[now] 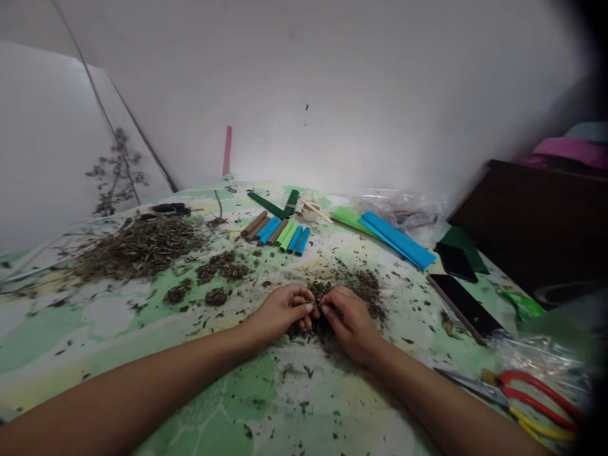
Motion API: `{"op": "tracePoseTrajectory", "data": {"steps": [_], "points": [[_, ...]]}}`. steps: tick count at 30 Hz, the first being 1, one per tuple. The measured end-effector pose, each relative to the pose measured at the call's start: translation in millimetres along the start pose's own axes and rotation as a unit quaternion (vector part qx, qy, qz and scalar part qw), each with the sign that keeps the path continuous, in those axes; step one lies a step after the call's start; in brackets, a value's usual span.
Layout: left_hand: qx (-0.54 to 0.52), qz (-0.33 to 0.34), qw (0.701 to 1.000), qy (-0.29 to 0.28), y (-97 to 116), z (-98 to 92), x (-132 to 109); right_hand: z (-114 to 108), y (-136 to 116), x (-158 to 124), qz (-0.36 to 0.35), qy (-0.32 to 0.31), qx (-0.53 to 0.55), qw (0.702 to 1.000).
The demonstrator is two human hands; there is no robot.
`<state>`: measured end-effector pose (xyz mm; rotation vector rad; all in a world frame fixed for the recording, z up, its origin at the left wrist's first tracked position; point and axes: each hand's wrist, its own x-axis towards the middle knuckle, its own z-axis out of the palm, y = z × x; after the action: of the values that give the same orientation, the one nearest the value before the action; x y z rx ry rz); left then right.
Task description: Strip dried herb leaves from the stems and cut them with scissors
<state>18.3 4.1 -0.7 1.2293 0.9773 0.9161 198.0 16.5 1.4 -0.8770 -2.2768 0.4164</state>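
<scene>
My left hand and my right hand meet over a pile of crumbled dried leaves. The fingers of both are closed in a pinch on small dried leaf bits at the fingertips, largely hidden by the fingers. Left of my hands lie small clumps of crushed leaves. A larger heap of dried stalks and leaves spreads farther left. Beyond my hands is a row of rolled paper tubes in brown, blue and green.
Folded blue paper lies at back right, near a small white bowl with a stick across it. On the right are a phone, a dark flat object and red-and-yellow-handled scissors. A dark brown box stands behind them.
</scene>
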Motion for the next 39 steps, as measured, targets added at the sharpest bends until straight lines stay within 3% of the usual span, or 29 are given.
{"op": "tracePoseTrajectory", "data": {"steps": [10, 18, 28, 39], "points": [[0.050, 0.023, 0.998, 0.017, -0.3, -1.7, -0.2, 1.3, -0.4, 0.0, -0.007, 0.002, -0.001, 1.000], [-0.011, 0.000, 1.000, 0.018, 1.5, 1.2, -1.9, 2.5, -0.2, 1.1, -0.008, 0.024, -0.002, 1.000], [0.008, -0.002, 1.000, 0.011, 2.9, 0.6, -0.8, 1.7, 0.2, -1.1, -0.012, -0.002, 0.008, 1.000], [0.014, -0.002, 1.000, 0.009, 2.4, 1.4, -2.3, 2.6, 2.8, -1.4, -0.005, 0.027, 0.016, 0.999]]}}
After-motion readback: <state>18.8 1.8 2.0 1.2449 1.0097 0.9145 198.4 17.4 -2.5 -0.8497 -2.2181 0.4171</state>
